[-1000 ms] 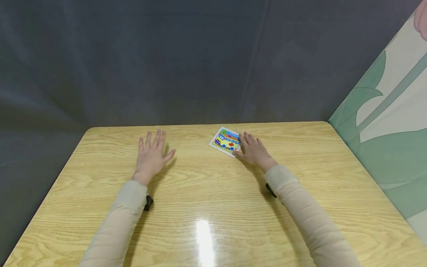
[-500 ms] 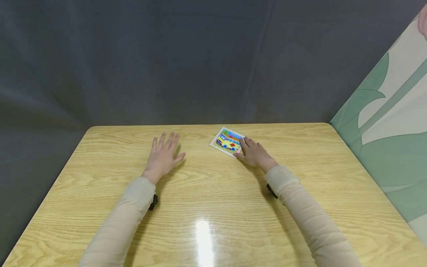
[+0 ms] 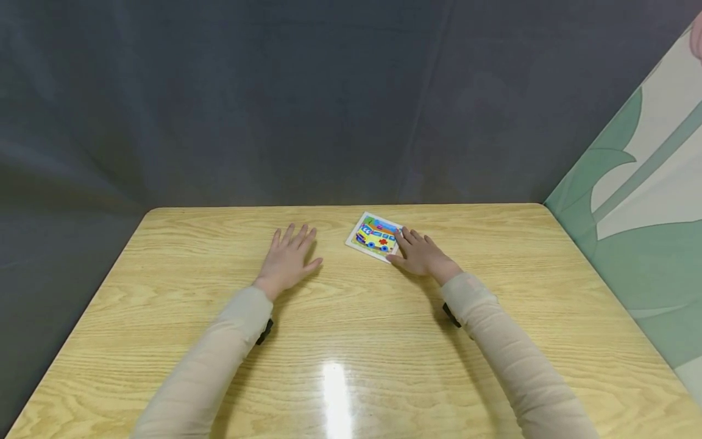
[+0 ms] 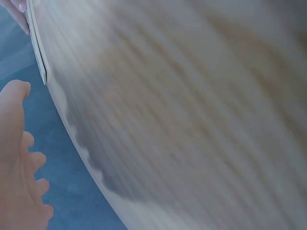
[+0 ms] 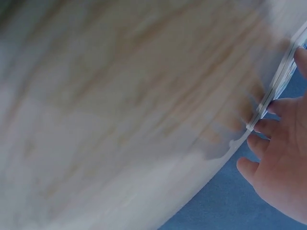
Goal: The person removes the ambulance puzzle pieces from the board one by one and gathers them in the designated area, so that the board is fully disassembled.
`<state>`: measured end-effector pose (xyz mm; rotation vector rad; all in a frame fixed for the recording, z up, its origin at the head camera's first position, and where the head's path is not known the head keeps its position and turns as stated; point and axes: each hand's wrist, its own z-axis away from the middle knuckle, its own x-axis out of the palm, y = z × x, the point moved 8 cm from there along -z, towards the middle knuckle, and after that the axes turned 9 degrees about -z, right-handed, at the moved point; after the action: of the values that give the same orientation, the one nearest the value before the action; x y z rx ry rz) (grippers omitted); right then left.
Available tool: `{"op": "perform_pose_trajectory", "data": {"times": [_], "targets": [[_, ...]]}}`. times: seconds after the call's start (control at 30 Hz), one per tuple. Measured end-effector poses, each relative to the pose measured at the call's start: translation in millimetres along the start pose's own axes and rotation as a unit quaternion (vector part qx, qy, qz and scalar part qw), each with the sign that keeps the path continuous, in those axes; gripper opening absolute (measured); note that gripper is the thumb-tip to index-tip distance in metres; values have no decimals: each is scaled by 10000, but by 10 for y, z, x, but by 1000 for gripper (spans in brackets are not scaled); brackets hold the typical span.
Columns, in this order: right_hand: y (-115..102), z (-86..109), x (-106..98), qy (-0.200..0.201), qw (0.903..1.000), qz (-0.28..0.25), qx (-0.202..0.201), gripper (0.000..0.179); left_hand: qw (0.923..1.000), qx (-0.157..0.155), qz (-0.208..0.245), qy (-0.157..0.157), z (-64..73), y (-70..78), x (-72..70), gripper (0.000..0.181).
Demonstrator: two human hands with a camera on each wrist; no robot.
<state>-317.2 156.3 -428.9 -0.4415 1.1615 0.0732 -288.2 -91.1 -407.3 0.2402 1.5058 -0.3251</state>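
Near the table's far edge lies a small square picture puzzle (image 3: 374, 235) with a white border and a yellow ambulance on it. My right hand (image 3: 419, 255) is at its right side, fingers over the edge and thumb by the near corner; in the right wrist view the fingers (image 5: 268, 127) lie along the puzzle's thin side. Whether they press on it I cannot tell. To the left of the puzzle and apart from it, my left hand (image 3: 287, 259) is held above the table with fingers spread, holding nothing. The left wrist view shows its thumb and fingertips (image 4: 41, 187) over the table's edge.
The light wooden table (image 3: 351, 317) spreads under both arms. A dark cloth (image 3: 285, 103) hangs behind its far edge and along the left. On the right stands a wall panel (image 3: 652, 219) with a green leaf pattern.
My left hand has moved to the right, closer to the puzzle. The right hand stays at the puzzle's right side, and the puzzle has hardly moved.
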Motion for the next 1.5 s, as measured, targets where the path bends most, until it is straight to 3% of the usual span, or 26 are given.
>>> {"op": "perform_pose_trajectory", "data": {"times": [0.2, 0.67, 1.03, 1.5], "targets": [[-18, 0, -22, -6, 10000, 15, -96, 73, 9995, 203, 211, -113, -57, 121, 12, 71], [-28, 25, -38, -161, 9987, -426, -217, 74, 9969, 697, 244, -271, -148, 391, 40, 68], [-22, 6, -21, -141, 9975, -590, -365, 73, 9930, 1010, 179, -586, -173, 572, 93, 66], [-76, 21, -2, -360, 9925, -1028, -558, 71, 9872, 1237, -148, -1000, -151, 662, 177, 68]]}}
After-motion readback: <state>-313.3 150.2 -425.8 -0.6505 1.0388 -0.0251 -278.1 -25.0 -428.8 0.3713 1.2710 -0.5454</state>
